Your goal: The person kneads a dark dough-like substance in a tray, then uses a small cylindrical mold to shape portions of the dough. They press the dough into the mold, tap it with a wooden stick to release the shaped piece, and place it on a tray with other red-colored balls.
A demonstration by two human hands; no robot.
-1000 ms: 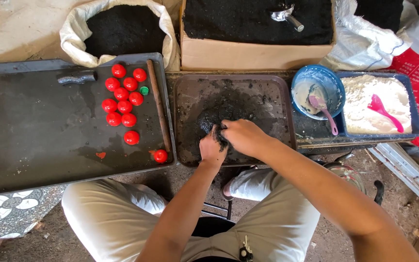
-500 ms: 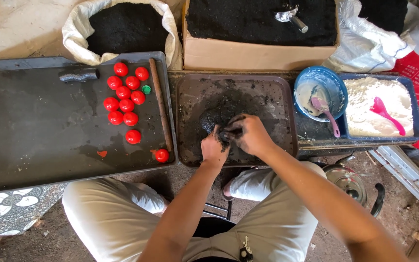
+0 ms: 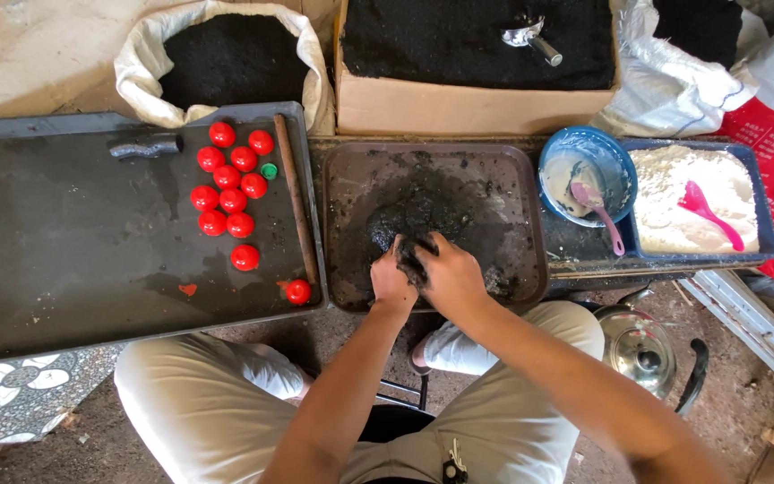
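Both the left hand and the right hand are clamping fingers on a dark lump near the brown tray's front edge, while a dark mound is sitting unshaped mid-tray and eleven red balls are lying finished on the grey tray.

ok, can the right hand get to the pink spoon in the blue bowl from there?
Probably yes: the right hand is busy on the dark lump, but nothing stands between it and the pink spoon in the blue bowl.

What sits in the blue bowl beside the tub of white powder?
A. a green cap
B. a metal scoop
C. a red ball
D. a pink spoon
D: a pink spoon leans inside the blue bowl, next to the tub of white powder.
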